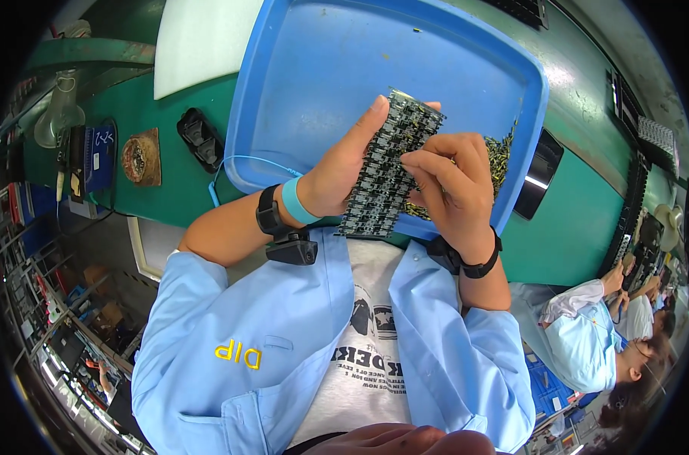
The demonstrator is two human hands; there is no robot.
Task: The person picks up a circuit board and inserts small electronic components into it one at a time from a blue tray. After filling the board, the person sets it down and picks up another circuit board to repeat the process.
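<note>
My left hand (343, 163) grips a long dark circuit board panel (382, 178) by its left edge, thumb along the side. Rows of small parts cover the panel, which is tilted over the near side of a blue plastic tray (306, 83). Above the panel's right side, my right hand (462, 178) is closed with thumb and forefinger pinched together at its surface. Whatever sits between those fingertips is too small to make out. A heap of small yellow-and-black components (501, 155) lies in the tray's right side, partly hidden behind my right hand.
Left of the tray on the green table (276, 199) are a black object (200, 140), a round tin-like item (141, 158) and a white foam sheet (200, 45). A black glossy device (539, 174) lies at the right. Other people (587, 334) work farther right. A blue wrist cord (246, 158) runs from my left wrist.
</note>
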